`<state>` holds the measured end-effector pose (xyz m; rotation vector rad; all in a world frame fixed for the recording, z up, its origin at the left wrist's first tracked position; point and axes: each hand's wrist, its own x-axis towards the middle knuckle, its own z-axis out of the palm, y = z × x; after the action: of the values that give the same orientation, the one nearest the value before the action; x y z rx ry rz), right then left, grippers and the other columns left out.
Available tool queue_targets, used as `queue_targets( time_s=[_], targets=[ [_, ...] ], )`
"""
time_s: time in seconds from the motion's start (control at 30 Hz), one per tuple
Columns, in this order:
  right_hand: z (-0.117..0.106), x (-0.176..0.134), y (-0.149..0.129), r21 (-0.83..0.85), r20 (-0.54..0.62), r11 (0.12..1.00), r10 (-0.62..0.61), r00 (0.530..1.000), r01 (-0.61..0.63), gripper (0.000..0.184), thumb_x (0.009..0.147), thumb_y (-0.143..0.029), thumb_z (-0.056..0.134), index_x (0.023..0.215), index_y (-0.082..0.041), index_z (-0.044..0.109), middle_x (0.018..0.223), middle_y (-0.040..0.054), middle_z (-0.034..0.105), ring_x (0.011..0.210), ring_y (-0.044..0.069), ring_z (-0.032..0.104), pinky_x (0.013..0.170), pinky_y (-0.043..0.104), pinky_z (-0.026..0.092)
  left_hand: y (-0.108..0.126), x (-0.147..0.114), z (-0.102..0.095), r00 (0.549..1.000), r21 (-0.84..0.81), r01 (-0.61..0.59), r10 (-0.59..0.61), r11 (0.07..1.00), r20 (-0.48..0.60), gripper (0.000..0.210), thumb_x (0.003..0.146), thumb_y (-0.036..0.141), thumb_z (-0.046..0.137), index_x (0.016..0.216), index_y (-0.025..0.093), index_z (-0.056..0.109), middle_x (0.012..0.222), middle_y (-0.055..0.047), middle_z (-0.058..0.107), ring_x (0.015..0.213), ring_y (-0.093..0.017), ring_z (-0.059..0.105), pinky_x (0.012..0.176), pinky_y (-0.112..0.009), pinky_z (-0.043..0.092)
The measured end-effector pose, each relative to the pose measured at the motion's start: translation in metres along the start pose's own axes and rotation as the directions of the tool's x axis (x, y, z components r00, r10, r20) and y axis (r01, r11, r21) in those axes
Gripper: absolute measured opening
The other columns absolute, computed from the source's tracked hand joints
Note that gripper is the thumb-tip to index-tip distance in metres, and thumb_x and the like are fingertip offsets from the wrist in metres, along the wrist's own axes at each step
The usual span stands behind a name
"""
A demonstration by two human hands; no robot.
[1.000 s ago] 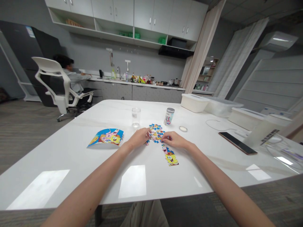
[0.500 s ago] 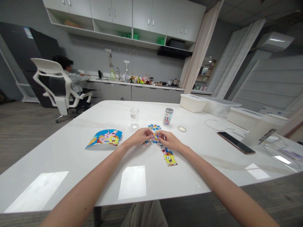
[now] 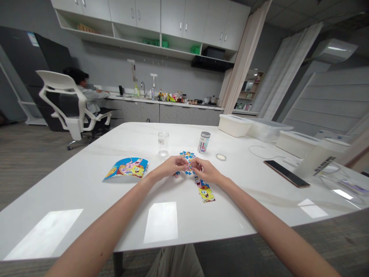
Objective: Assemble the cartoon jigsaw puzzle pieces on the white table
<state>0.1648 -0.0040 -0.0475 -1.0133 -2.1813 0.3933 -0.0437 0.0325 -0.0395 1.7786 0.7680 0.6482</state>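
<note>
My left hand (image 3: 176, 165) and my right hand (image 3: 205, 169) meet over a heap of loose jigsaw puzzle pieces (image 3: 188, 154). Both are closed in a pinch, fingertips almost touching, around what looks like a small puzzle piece, mostly covered by the fingers. Below my right hand lies a joined strip of puzzle (image 3: 206, 193) with a yellow cartoon face. A curved picture sheet (image 3: 126, 168) with the same characters rests left of my left hand. Behind the heap stand a clear jar (image 3: 163, 142) and a printed can with a grey lid (image 3: 204, 142).
A round lid or ring (image 3: 221, 157) lies right of the can. Farther right are a dark phone (image 3: 286, 174), a cable and white storage boxes (image 3: 235, 125). A person (image 3: 90, 100) sits in a white chair (image 3: 76, 115) beyond the table (image 3: 115, 223), by the kitchen counter.
The fingertips have come slightly closer together above the heap, my left fingers straightening a little to the right. Otherwise the things on the table lie as before.
</note>
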Motion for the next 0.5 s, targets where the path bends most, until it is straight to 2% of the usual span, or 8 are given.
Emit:
queue_targets(
  time_s=[0.5],
  targets=[
    [0.0008, -0.0012, 0.0034, 0.006, -0.051, 0.998, -0.064, 0.997, 0.064, 0.011, 0.083, -0.016, 0.055, 0.092, -0.018, 0.06, 0.064, -0.004, 0.051, 0.055, 0.01, 0.045, 0.055, 0.022, 0.037, 0.0004, 0.0, -0.0007, 0.999, 0.005, 0.013, -0.013, 1.0, 0.046, 0.032, 0.073, 0.045, 0.069, 0.087, 0.017, 0.062, 0.076, -0.001, 0.061, 0.065, -0.012, 0.054, 0.05, -0.021, 0.043]
  ],
)
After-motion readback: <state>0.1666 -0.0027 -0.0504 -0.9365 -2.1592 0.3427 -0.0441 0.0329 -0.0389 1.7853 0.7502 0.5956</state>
